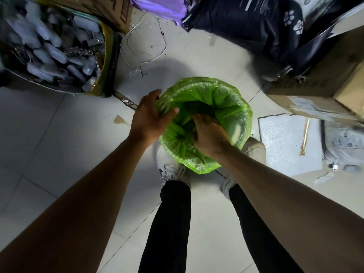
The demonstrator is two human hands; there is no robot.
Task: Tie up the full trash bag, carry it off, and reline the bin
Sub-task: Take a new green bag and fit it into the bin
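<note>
Green liner (226, 95) draped over the bin on the floor between the feet. Left hand (151, 117) pinching the left rim. Right hand (206, 134) deeper inside, nearer the bottom; grip hidden, can't tell. Probably pushing down next.

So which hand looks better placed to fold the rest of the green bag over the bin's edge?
Probably the left hand: it already grips the green bag at the rim, while the right hand reaches down inside.
</note>
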